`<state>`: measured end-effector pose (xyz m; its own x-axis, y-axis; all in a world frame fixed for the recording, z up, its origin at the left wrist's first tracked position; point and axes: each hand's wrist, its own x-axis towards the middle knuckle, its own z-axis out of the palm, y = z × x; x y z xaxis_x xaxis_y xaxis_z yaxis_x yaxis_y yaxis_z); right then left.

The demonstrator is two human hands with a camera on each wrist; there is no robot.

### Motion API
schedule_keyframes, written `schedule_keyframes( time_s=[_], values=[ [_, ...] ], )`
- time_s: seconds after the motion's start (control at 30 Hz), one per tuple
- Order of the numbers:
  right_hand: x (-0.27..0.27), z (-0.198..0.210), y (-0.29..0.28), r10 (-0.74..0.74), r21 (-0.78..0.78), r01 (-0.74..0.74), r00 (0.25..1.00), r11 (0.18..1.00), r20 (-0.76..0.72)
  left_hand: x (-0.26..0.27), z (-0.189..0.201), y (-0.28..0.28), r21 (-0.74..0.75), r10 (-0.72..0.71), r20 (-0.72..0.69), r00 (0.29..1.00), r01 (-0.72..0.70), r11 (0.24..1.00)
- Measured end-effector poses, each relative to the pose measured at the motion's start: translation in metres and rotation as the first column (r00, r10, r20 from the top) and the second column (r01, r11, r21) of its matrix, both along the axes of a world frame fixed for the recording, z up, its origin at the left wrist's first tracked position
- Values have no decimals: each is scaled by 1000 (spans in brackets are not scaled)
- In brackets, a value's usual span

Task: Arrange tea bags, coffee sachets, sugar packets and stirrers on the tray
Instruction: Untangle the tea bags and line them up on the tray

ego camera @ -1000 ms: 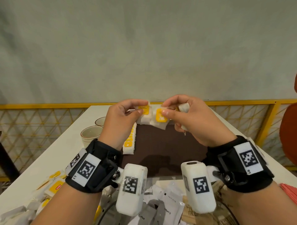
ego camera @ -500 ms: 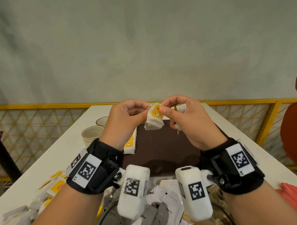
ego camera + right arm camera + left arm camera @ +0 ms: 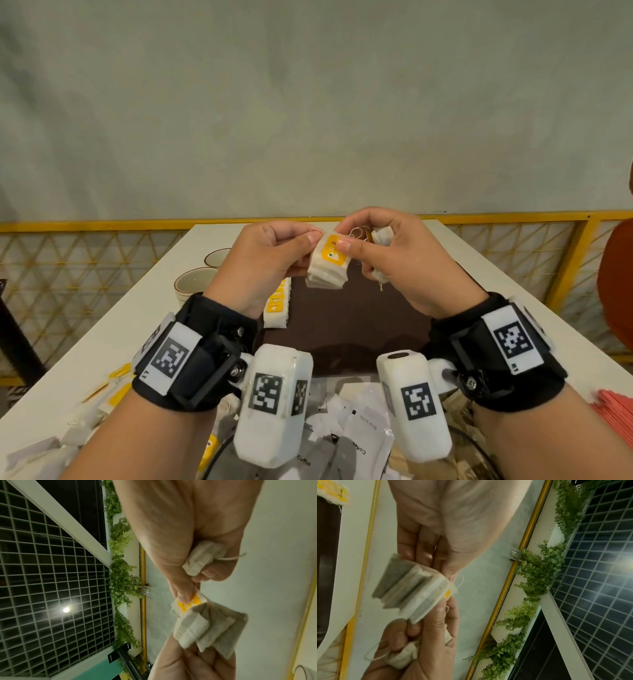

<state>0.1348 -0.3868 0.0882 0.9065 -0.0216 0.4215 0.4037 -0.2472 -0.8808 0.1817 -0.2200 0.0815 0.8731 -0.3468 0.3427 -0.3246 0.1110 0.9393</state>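
Both hands are raised above the dark brown tray [image 3: 346, 325]. Between them hangs a small stack of tea bags [image 3: 328, 265] [image 3: 409, 588] [image 3: 205, 626] with a yellow tag on the front one. My left hand [image 3: 313, 240] [image 3: 452, 573] pinches the stack's top left corner. My right hand [image 3: 342, 241] [image 3: 184, 597] pinches the yellow tag with thumb and forefinger. Its other fingers curl round a spare tea bag [image 3: 382, 236] [image 3: 202, 558] [image 3: 402, 655] with loose string. A row of tea bags [image 3: 276, 306] lies along the tray's left edge.
Two cups [image 3: 193, 284] stand left of the tray on the white table [image 3: 120, 342]. Coffee sachets [image 3: 363, 431] lie in a pile near me, loose tea bags [image 3: 118, 389] at the near left, red stirrers [image 3: 616, 407] at the near right. A yellow railing [image 3: 513, 217] runs behind the table.
Two tea bags held side by side have been brought together into one stack between the hands. Both hands stayed raised over the tray.
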Motion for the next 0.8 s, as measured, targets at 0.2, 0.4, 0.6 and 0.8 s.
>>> schedule_keyframes(
  time_s=[0.2, 0.4, 0.6, 0.8],
  values=[
    [1, -2, -1, 26, -14, -27, 998, 1000, -61, 1, 0, 0, 15, 39, 21, 999, -39, 999],
    [4, -2, -1, 51, 168, -35, 994, 985, -94, -6, -1, -5, 26, -7, 117, 993, 4, 1000],
    [13, -1, -3, 211, 687, 31, 941, 726, -265, -1, -9, -9, 154, 46, 211, 976, -79, 985],
    [19, -6, -4, 266, 846, 100, 924, 525, -274, -12, -20, -28, 289, 65, 166, 984, -112, 951]
  ],
)
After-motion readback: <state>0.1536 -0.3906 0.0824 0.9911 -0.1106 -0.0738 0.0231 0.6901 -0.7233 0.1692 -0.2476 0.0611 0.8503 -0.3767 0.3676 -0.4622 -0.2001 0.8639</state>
